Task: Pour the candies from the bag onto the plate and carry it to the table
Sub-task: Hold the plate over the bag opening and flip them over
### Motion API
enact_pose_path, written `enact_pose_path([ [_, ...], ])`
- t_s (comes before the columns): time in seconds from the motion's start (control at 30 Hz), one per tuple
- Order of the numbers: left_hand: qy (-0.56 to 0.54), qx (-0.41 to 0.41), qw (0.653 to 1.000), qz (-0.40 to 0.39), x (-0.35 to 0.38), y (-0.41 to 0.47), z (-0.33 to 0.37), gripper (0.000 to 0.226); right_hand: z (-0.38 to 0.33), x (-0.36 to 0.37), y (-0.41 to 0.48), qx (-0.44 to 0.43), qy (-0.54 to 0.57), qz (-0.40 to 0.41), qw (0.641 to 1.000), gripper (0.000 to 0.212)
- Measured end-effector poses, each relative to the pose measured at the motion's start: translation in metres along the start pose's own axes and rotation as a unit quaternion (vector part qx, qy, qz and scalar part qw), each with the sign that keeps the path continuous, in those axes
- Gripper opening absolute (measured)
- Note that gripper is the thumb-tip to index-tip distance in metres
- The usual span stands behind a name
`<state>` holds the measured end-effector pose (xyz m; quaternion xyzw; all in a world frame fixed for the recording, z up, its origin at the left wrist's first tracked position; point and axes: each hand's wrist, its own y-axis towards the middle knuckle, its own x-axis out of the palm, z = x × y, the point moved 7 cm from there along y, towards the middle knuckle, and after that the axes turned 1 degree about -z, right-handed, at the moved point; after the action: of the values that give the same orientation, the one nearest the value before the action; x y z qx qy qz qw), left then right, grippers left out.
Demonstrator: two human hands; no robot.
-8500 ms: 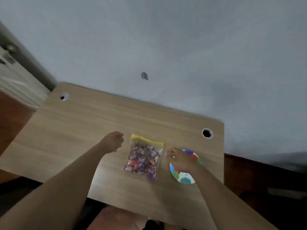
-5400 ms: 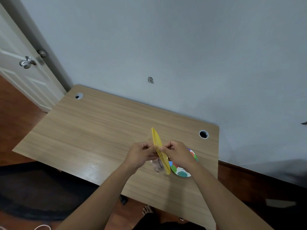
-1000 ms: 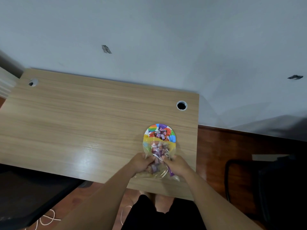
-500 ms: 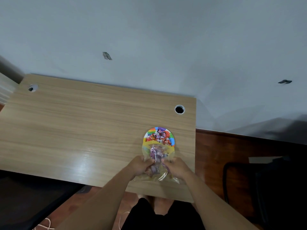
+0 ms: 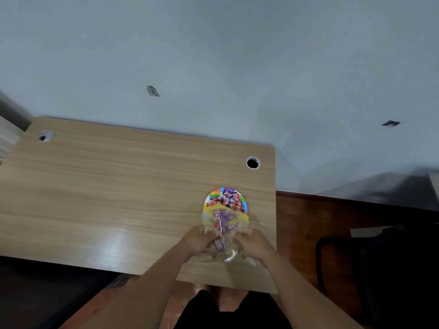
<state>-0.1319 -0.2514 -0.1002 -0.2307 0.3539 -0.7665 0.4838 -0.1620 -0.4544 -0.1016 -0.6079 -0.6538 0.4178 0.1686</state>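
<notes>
— since both hands work the same thing in the head view, why is the bag (image 5: 224, 230) tipped that way?

— the left hand (image 5: 199, 241) and the right hand (image 5: 251, 242) each have their fingers pressed shut on a side of the clear plastic near its closed end, pinching it with some of the sweets inside. that end is kept toward the person, so the yellow-edged mouth lies beyond the grip, open and resting over the near rim of the plate (image 5: 213, 195). it reads as a slope made for the contents to slide away from the hands.

— and where are the candies (image 5: 225, 201) now?

— a heap already lies on the plate, just past the mouth. others, mostly purple, are inside the bag between the mouth and the fingers, and a few seem bunched right at the pinch itself.

— why squeeze instead of simply lifting?

— probably to push the last wrapped pieces forward; they look as if they catch in the folds of soft plastic.

— what about the plate's position?

— it sits on the wooden desk (image 5: 118, 186), beyond the hands and close to the desk's right edge. that leaves little margin there, so a stray sweet could roll to the floor.

— so the stage?

— pouring seems well along, not finished; carrying has not begun.
</notes>
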Motion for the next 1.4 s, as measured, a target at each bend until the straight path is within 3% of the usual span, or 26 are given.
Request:
enact_pose_path([
  [0.07, -0.007, 0.003, 1.000, -0.001, 0.000, -0.003, 0.004, 0.029, -0.002, -0.001, -0.003, 0.002, 0.006, 0.003, 1.000, 0.033],
  [0.3, -0.025, 0.003, 1.000, -0.005, -0.003, -0.006, 0.005, 0.046, -0.007, -0.001, -0.010, 0.015, 0.020, 0.002, 1.000, 0.034],
  [0.7, -0.015, 0.020, 1.000, 0.017, -0.022, -0.009, -0.003, 0.033, -0.003, 0.001, -0.011, -0.003, 0.032, 0.009, 0.999, 0.032],
  [1.03, -0.039, 0.138, 0.988, 0.052, -0.052, -0.019, 0.041, 0.008, -0.047, -0.021, -0.014, -0.103, 0.092, 0.066, 0.988, 0.012],
  [1.2, -0.047, 0.205, 0.976, 0.051, -0.061, -0.028, 0.071, 0.037, -0.069, -0.034, -0.020, -0.151, 0.067, 0.099, 0.981, 0.017],
  [1.4, -0.064, 0.232, 0.969, 0.059, -0.075, -0.041, 0.092, 0.019, -0.094, -0.041, -0.034, -0.199, 0.066, 0.079, 0.975, 0.018],
])
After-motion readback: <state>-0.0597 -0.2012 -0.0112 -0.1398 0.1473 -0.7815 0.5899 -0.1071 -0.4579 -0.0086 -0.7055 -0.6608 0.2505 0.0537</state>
